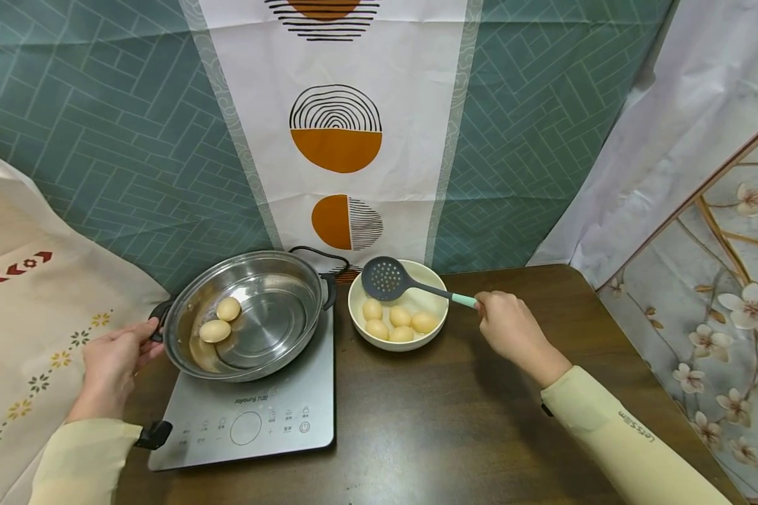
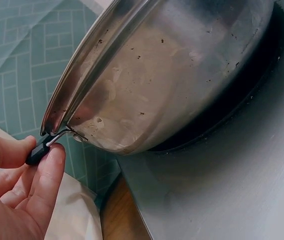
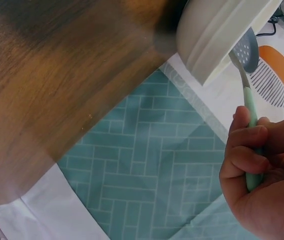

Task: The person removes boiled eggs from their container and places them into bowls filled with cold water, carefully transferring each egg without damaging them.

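Nearest the viewer, the left sleeve [image 1: 78, 456] and the right sleeve [image 1: 632, 438] are entering from opposite lower corners. Between them the wood surface [image 1: 429, 435] is extending from the cooker [image 1: 316, 403] to the right forearm, giving that arm lateral room in front of the bowl. The cooker's front edge is facing the viewer, and its control panel is showing.

The left grip [image 1: 115, 361] is pinching the pan's left handle [image 1: 157, 319] between thumb and fingers, beside the left cloth [image 1: 44, 344]. The pan [image 1: 271, 315] is sitting on the cooker, its left rim overhanging the cooker's left edge. Two eggs [image 1: 215, 331] are lying in the left half of the pan, near its wall; the right half is showing bare metal.

The right grip [image 1: 513, 326] is closing around the mint handle of the skimmer [image 1: 385, 278], to the right of the bowl [image 1: 401, 346]. The skimmer's shaft is crossing above the right rim, and its perforated head is hanging over the left rear of the bowl. Five eggs are lying below, mostly toward the front wall.

Behind, a black cord [image 1: 322, 251] is curving between pan and bowl, and the patterned backdrop [image 1: 366, 63] is bounding the surface's rear edge.
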`<state>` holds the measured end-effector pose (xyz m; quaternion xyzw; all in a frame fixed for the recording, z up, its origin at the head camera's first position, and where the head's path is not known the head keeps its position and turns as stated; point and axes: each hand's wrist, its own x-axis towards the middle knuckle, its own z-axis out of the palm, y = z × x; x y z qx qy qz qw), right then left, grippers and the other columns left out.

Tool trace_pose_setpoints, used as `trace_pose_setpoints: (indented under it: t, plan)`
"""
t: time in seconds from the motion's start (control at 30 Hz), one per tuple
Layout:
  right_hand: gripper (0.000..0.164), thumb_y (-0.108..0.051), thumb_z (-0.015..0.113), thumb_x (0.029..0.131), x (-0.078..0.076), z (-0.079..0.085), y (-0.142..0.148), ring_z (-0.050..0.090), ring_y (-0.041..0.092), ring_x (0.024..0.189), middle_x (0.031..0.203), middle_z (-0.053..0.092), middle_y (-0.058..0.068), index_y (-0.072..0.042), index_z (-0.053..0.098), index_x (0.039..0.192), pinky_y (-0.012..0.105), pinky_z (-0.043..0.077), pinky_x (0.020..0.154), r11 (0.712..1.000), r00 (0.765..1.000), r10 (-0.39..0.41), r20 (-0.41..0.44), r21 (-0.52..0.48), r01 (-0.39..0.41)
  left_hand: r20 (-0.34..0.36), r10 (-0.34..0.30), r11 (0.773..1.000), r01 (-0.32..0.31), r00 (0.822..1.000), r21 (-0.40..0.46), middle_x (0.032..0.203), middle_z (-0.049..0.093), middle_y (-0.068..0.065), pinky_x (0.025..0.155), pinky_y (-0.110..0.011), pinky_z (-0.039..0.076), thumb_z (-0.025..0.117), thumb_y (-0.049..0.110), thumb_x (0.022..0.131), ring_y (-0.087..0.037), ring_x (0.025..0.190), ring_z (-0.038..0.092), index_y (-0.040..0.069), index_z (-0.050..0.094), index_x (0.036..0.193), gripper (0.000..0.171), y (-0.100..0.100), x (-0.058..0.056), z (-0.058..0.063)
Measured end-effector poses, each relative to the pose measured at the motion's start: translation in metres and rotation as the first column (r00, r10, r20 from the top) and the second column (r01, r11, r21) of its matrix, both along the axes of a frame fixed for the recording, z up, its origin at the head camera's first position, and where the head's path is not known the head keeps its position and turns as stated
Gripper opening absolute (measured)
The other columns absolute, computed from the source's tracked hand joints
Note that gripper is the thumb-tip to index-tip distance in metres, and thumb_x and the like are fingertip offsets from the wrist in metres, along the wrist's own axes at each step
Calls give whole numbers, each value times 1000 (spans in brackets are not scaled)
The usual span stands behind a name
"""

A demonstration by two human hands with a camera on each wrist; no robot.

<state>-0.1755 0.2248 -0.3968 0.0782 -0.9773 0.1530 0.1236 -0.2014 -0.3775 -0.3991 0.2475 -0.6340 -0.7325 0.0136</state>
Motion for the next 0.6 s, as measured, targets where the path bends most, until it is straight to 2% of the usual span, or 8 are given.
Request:
trace_pose_setpoints:
  t: [0.3, 0.5, 0.6]
  plan:
    - [14, -3, 53, 90, 0, 4, -2, 46, 18, 60, 64, 50, 2, -7, 62, 80, 32, 42, 52, 1000, 998, 9, -57, -15, -10, 5, 3, 1000, -3, 1000, -9, 68, 70, 2, 57, -28, 60, 71, 13, 83, -15, 57, 69, 19, 74, 75, 10, 0, 1, 1]
    - [13, -3, 54, 90, 0, 5, -2, 48, 17, 60, 66, 53, 2, -6, 64, 82, 32, 44, 52, 999, 999, 10, -52, -32, -12, 2, 3, 1000, -3, 1000, -7, 68, 70, 2, 58, -28, 60, 71, 13, 83, -15, 57, 69, 18, 74, 75, 11, 1, 0, 0]
    - [12, -5, 54, 91, 0, 7, -2, 48, 17, 60, 67, 55, 2, -6, 65, 85, 29, 43, 52, 997, 1000, 11, -24, -72, -12, 12, 8, 1000, -8, 1000, -16, 66, 70, 2, 57, -28, 60, 73, 15, 82, -15, 56, 69, 19, 74, 74, 8, 1, 0, 1]
